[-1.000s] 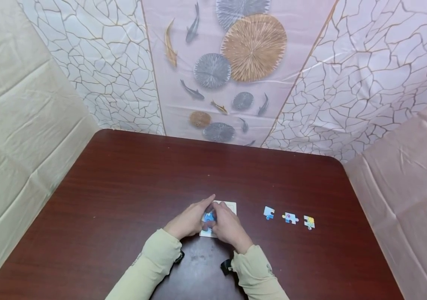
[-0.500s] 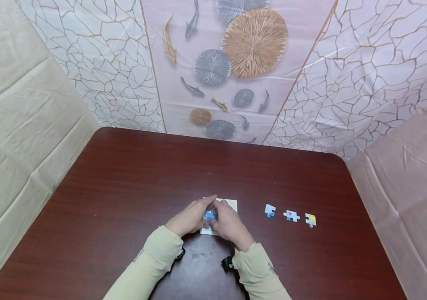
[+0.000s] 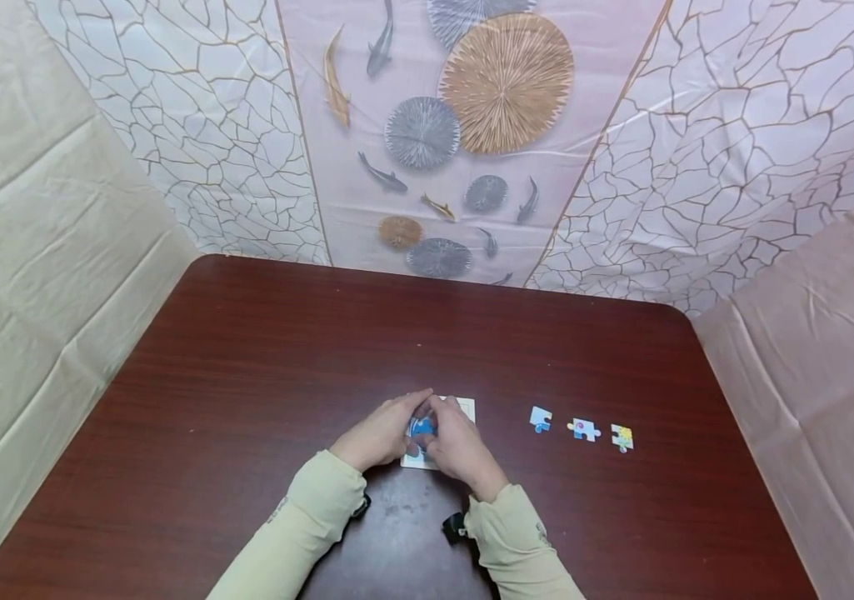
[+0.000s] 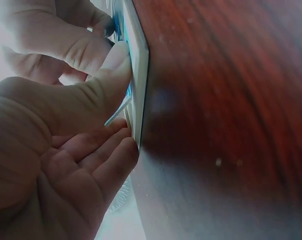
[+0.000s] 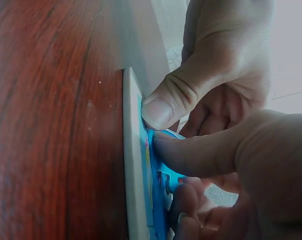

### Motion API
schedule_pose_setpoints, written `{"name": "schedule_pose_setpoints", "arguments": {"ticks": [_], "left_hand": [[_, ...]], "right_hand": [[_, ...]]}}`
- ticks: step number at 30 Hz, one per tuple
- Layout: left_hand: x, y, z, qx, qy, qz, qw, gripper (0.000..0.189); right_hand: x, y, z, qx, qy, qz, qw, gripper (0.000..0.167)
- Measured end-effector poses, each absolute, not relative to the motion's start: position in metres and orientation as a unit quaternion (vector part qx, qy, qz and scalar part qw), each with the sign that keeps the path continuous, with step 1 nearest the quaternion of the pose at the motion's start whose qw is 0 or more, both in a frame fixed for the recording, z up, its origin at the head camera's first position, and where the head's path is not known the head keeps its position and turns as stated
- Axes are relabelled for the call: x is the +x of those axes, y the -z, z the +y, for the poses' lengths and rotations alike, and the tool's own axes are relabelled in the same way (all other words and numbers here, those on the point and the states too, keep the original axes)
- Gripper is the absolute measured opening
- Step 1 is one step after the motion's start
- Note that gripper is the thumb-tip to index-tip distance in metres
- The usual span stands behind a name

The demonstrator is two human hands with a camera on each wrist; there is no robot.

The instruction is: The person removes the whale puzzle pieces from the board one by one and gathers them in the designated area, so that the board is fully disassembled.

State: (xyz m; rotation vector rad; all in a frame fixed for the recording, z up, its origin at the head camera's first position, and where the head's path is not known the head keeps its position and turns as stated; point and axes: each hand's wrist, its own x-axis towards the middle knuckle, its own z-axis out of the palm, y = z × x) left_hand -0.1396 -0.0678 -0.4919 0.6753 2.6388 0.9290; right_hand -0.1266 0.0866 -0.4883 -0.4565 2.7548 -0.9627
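Observation:
A small pale-framed puzzle board (image 3: 464, 406) lies on the table, partly covered by both hands. My left hand (image 3: 377, 435) is at its left side; in the left wrist view its thumb bends onto the board beside a thin puzzle piece (image 4: 117, 112) that tilts up from the surface. From the right, my right hand (image 3: 462, 446) reaches over the board. In the right wrist view its thumb and fingers pinch a blue puzzle piece (image 5: 174, 180) against the board. The fingertips of both hands nearly meet, and they hide much of the picture.
To the right lie three loose pieces in a row: a blue-and-white piece (image 3: 541, 419), a pale blue piece with a pink swirl (image 3: 584, 429) and a yellow-patterned piece (image 3: 622, 437). Cloth hangings border the dark red table (image 3: 262, 358).
The head view has shifted slightly. Both hands stay over the board, with only small movements of the right fingers. The three loose pieces lie as before.

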Motion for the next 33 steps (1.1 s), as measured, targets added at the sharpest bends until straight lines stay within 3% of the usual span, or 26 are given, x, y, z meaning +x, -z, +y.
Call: {"name": "schedule_pose_setpoints", "arguments": {"ticks": [12, 21, 33], "left_hand": [[-0.137, 0.488, -0.068, 0.216, -0.325, 0.908, 0.153, 0.084], [-0.137, 0.487, -0.067, 0.203, -0.318, 0.913, 0.153, 0.084], [-0.135, 0.486, -0.067, 0.204, -0.327, 0.909, 0.158, 0.081]], "right_hand": [[-0.127, 0.489, 0.091, -0.149, 0.405, 0.897, 0.098, 0.023], [-0.124, 0.491, 0.100, -0.149, 0.431, 0.883, 0.113, 0.003], [-0.115, 0.485, 0.118, -0.108, 0.470, 0.872, 0.083, 0.006]]}}
